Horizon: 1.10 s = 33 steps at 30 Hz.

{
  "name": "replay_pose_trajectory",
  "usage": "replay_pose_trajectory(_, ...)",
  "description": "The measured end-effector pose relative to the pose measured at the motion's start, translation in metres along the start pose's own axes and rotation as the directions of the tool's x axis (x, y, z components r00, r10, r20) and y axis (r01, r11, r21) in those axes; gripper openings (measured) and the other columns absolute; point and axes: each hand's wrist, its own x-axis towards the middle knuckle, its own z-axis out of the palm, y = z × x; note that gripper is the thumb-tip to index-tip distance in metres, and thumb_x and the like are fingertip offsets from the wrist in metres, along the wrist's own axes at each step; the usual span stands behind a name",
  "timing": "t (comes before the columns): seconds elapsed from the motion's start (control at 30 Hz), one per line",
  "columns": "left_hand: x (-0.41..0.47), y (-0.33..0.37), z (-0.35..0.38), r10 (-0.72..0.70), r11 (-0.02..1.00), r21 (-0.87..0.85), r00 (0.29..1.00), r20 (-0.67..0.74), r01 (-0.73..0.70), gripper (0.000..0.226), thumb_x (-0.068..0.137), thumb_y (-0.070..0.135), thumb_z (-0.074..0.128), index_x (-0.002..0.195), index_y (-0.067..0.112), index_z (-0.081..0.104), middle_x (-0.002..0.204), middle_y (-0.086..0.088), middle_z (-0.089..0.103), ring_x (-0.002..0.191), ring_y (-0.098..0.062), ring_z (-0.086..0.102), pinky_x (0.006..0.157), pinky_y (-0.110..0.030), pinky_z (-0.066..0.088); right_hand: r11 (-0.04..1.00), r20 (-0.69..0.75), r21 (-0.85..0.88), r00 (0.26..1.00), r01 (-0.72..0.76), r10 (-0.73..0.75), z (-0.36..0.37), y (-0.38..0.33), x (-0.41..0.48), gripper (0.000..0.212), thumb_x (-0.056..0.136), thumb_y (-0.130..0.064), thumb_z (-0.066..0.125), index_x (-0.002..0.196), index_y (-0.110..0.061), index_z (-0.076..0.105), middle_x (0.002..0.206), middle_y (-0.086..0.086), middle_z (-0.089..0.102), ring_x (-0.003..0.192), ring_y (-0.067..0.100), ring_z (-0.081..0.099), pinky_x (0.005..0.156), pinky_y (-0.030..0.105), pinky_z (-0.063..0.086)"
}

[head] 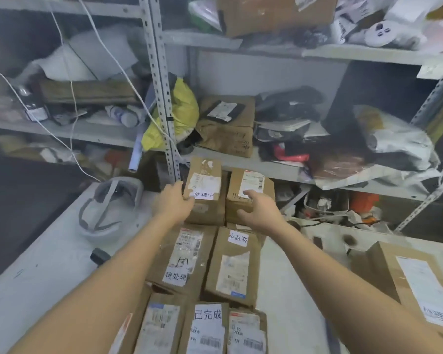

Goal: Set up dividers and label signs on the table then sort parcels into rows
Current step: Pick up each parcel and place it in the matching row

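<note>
Three parcels make the nearest row (205, 330) at the bottom edge, and the middle one carries a white sign reading 已完成 (207, 315). Beyond them lies a middle row of two boxes: the left middle parcel (187, 249) has a sign reading 待处理 (175, 275), and the right middle parcel (234, 269) has a 处理中 sign (238, 237) turned upside down. Farthest out, two more stand side by side, touching. The left hand (173, 200) grasps the far left parcel (206, 180) by its left edge, thumb on top just beside its own 处理中 label (203, 194). The right hand (260, 210) curls over the near top edge of the far right parcel (251, 185), a fingertip on its shipping label. All rows rest on the pale surface (49, 264), with a large box (420, 277) well to the right, a white headset (110, 208) on the left and cluttered metal shelves (161, 72) behind.
</note>
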Motion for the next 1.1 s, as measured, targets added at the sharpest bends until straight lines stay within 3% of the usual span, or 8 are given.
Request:
replay_pose_trajectory(0.1, 0.027, -0.018, 0.008, -0.047, 0.926, -0.361, 0.984, 0.174, 0.109, 0.072, 0.095, 0.040, 0.056, 0.155, 0.018, 0.022, 0.156, -0.011, 0.033, 0.137, -0.033, 0.039, 0.107, -0.043, 0.039, 0.999, -0.007, 0.051, 1.000, -0.006, 0.006, 0.023, -0.028, 0.023, 0.057, 0.097, -0.025, 0.060, 0.149, -0.015, 0.040, 0.147, 0.006, 0.051, 0.134, 0.023, 0.047, 0.106, 0.032, 0.039)
replay_pose_trajectory(0.2, 0.042, -0.024, 0.018, -0.069, 0.816, -0.533, 0.953, 0.295, 0.223, 0.074, 0.096, 0.041, 0.055, 0.156, 0.022, 0.016, 0.156, -0.007, 0.033, 0.140, -0.029, 0.036, 0.111, -0.042, 0.035, 0.976, 0.005, 0.191, 0.995, -0.102, 0.103, 0.040, -0.048, 0.043, 0.062, 0.099, -0.033, 0.058, 0.152, -0.013, 0.035, 0.147, 0.006, 0.051, 0.133, 0.023, 0.049, 0.104, 0.031, 0.040)
replay_pose_trajectory(0.37, 0.057, -0.027, 0.030, -0.009, 0.724, -0.653, 0.950, 0.313, 0.222, 0.051, 0.095, 0.038, 0.056, 0.144, 0.029, 0.043, 0.137, -0.001, 0.059, 0.119, -0.022, 0.057, 0.104, -0.044, 0.047, 0.817, 0.063, 0.503, 0.955, -0.282, 0.291, 0.058, -0.062, 0.061, 0.051, 0.097, -0.027, 0.063, 0.144, -0.010, 0.049, 0.135, -0.001, 0.059, 0.111, 0.013, 0.056, 0.082, 0.018, 0.045)
replay_pose_trajectory(0.47, 0.054, -0.029, 0.030, 0.029, 0.696, -0.696, 0.961, 0.275, 0.178, 0.045, 0.096, 0.032, 0.056, 0.140, 0.031, 0.047, 0.131, 0.002, 0.062, 0.113, -0.018, 0.060, 0.098, -0.041, 0.051, 0.764, 0.031, 0.580, 0.944, -0.284, 0.328, 0.067, -0.064, 0.063, 0.044, 0.093, -0.023, 0.068, 0.135, -0.011, 0.059, 0.113, -0.010, 0.062, 0.101, 0.010, 0.057, 0.086, 0.025, 0.048)
replay_pose_trajectory(0.6, 0.045, -0.032, 0.019, 0.058, 0.676, -0.725, 0.972, 0.227, 0.129, 0.051, 0.096, 0.029, 0.058, 0.144, 0.030, 0.043, 0.129, 0.005, 0.062, 0.110, -0.016, 0.061, 0.093, -0.037, 0.054, 0.725, 0.034, 0.632, 0.945, -0.274, 0.327, 0.072, -0.068, 0.057, 0.046, 0.085, -0.031, 0.074, 0.129, -0.020, 0.064, 0.122, -0.008, 0.070, 0.111, 0.017, 0.065, 0.097, 0.042, 0.055)
replay_pose_trajectory(0.83, 0.018, -0.022, -0.008, 0.120, 0.681, -0.733, 0.986, 0.119, 0.005, 0.052, 0.092, 0.033, 0.064, 0.141, 0.028, 0.048, 0.130, 0.006, 0.062, 0.112, -0.015, 0.061, 0.092, -0.041, 0.055, 0.709, -0.027, 0.682, 0.963, -0.179, 0.270, 0.049, -0.070, 0.026, 0.045, 0.081, -0.037, 0.074, 0.124, -0.026, 0.069, 0.115, -0.013, 0.072, 0.111, 0.017, 0.067, 0.092, 0.040, 0.057)
replay_pose_trajectory(0.97, -0.009, 0.008, -0.019, 0.182, 0.683, -0.721, 0.983, 0.017, -0.114, 0.042, 0.095, 0.026, 0.060, 0.137, 0.027, 0.054, 0.126, 0.007, 0.063, 0.107, -0.011, 0.060, 0.076, -0.017, 0.047, 0.707, -0.120, 0.702, 0.966, -0.082, 0.231, 0.020, -0.066, -0.007, 0.035, 0.086, -0.026, 0.072, 0.121, -0.026, 0.071, 0.110, -0.019, 0.072, 0.105, 0.004, 0.066, 0.085, 0.023, 0.055)
replay_pose_trajectory(1.1, -0.037, 0.053, -0.019, 0.229, 0.687, -0.710, 0.973, 0.009, -0.155, 0.040, 0.095, 0.032, 0.058, 0.136, 0.030, 0.054, 0.129, 0.005, 0.061, 0.109, -0.015, 0.060, 0.082, -0.028, 0.051, 0.709, -0.182, 0.704, 0.955, -0.039, 0.233, -0.016, -0.042, -0.042, 0.037, 0.087, -0.024, 0.072, 0.124, -0.024, 0.070, 0.112, -0.013, 0.073, 0.102, 0.005, 0.067, 0.088, 0.026, 0.056)
